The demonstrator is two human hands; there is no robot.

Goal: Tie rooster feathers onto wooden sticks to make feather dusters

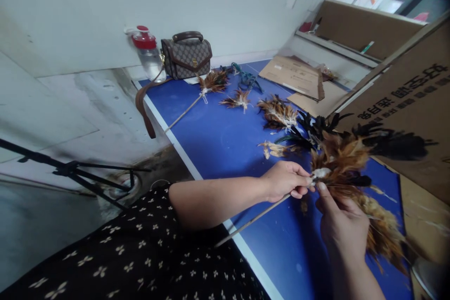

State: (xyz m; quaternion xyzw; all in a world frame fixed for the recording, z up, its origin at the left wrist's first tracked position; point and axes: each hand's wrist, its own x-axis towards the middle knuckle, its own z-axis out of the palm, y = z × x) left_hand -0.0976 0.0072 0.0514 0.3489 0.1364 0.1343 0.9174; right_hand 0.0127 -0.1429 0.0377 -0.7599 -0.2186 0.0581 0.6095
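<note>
Left hand: my left hand [290, 180] is clamped on the thin stick [260, 215], thumb and fingers pinching it just below the feathers.
Right hand: my right hand [342, 225] is close beside the left, its thumb at the white binding [321, 173]; the fingers curl underneath, partly hidden, so I cannot tell what they close on.
Feather head: the brown feather head [342, 154] spreads just beyond my fingertips, at the upper end of the stick.
Stick: its lower end slants back from my left hand, under my forearm and past the table edge.
Beside my right hand: lighter brown feathers [383, 220] lie to its right, on the blue table [211, 145].
Beyond my left hand: pale feathers [276, 149] lie near, with a brown-and-black bundle [277, 112] behind them and a small tuft [237, 99] farther off.
Far left of my hands: another feathered stick [184, 115] lies before a patterned handbag [188, 58] and a red-capped bottle [146, 54].
Far right of my hands: a printed cardboard panel [404, 103] stands upright.
</note>
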